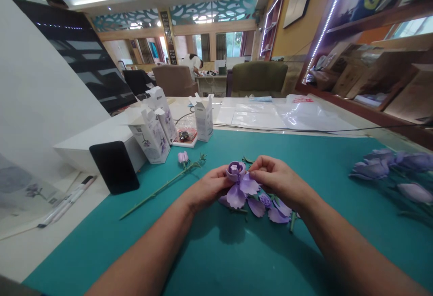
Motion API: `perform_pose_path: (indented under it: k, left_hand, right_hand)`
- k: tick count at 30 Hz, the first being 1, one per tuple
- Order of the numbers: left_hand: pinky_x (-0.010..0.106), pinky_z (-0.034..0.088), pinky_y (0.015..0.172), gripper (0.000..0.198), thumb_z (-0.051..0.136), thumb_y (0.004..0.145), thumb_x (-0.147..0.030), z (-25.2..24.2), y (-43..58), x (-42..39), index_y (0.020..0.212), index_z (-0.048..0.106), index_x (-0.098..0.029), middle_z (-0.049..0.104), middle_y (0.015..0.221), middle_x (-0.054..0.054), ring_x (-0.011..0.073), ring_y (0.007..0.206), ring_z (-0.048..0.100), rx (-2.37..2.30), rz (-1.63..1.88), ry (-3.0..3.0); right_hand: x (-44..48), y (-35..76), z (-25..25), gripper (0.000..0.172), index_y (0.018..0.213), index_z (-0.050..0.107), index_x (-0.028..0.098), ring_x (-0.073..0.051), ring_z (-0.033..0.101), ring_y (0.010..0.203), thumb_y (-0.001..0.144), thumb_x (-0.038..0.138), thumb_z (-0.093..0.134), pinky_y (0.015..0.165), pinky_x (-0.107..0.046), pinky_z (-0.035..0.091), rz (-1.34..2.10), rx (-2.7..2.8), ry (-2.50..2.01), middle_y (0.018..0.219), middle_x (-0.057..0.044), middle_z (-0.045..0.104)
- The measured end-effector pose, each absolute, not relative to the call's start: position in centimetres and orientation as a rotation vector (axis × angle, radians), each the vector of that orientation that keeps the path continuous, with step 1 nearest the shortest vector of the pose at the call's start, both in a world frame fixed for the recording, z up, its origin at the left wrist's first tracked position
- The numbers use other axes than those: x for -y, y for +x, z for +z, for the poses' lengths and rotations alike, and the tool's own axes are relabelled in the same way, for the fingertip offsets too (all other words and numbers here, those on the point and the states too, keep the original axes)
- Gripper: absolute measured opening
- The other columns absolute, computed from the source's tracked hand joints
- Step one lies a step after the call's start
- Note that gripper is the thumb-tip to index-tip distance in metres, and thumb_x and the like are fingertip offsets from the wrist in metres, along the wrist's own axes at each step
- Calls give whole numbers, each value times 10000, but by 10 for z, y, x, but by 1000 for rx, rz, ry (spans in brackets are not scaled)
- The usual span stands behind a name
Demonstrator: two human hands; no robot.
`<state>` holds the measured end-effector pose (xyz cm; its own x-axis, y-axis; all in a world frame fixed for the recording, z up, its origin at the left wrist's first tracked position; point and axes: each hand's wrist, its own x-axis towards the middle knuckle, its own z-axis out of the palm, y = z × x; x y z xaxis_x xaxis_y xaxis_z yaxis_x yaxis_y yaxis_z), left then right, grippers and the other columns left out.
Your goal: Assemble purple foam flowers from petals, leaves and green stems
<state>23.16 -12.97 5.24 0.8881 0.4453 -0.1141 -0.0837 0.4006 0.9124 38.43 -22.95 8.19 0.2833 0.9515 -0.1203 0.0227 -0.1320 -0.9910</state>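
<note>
A purple artificial flower (236, 184) with a cupped centre and spread lower petals is held above the green mat. My left hand (212, 187) is closed on its left side, thumb and fingers at the cup. From the right, my right hand (275, 176) pinches the edge of one of its petals (249, 185). Loose purple petals (279, 212), a small round purple piece (265, 200) and bits of green stem (292, 222) lie on the mat beneath and beside the hands. Parts of these pieces are hidden by the flower and my right hand.
On the green mat (209, 260) lie a long green stem (158, 189) and a pink-purple bud (183, 157). Open boxes (150, 136) and a dark tablet-like panel (114, 167) stand left. Finished-looking purple flowers (372, 167) lie right. A person (192, 65) bends over a far desk.
</note>
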Motion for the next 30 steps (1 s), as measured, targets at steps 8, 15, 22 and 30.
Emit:
perform_pose_path:
  k: [8, 15, 22, 30]
  left_hand:
    - [215, 387, 605, 409, 810, 575, -253, 52, 234, 127, 947, 682, -144, 660, 767, 37, 112, 636, 552, -438, 429, 1001]
    - [211, 393, 588, 311, 762, 574, -181, 58, 236, 129, 875, 708, -123, 669, 713, 38, 112, 609, 556, -458, 434, 1020]
    - [222, 406, 569, 257, 709, 622, -156, 62, 231, 124, 877, 712, -117, 655, 673, 38, 110, 563, 549, -493, 467, 1026]
    - [208, 384, 518, 330, 713, 619, -194, 62, 227, 119, 936, 690, -107, 648, 634, 40, 111, 542, 550, -501, 496, 1065]
  right_hand:
    - [226, 380, 78, 200, 729, 503, 200, -59, 373, 403, 644, 302, 653, 392, -202, 219, 996, 926, -1455, 487, 92, 421]
    - [230, 383, 82, 236, 761, 515, 199, -79, 442, 433, 732, 410, 617, 409, -207, 293, 1005, 1018, -1470, 514, 73, 467]
    - [222, 411, 64, 223, 825, 603, 201, -120, 494, 482, 824, 389, 485, 472, -249, 348, 642, 1216, -1810, 620, 7, 588]
    - [213, 423, 36, 190, 887, 682, 205, -192, 599, 812, 764, 197, 538, 689, -275, 393, 246, 1686, -2107, 905, -56, 689]
